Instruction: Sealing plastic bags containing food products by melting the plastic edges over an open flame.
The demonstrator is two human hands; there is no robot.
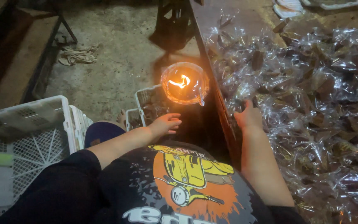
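A seated person's right hand (248,117) grips a clear-wrapped packet (245,103) from the tabletop heap (311,95), left hand (165,123) open, empty, below a small flame (182,81).

Right hand (248,116) fingertips hidden among clear packets (311,103); white crate (25,141) cut off at left edge.

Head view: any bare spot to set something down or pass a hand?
Bare tabletop only at the far end, beyond the packet pile, which crowds the rest around the right hand. Concrete floor is open past the white crates; left hand sits below the flame.
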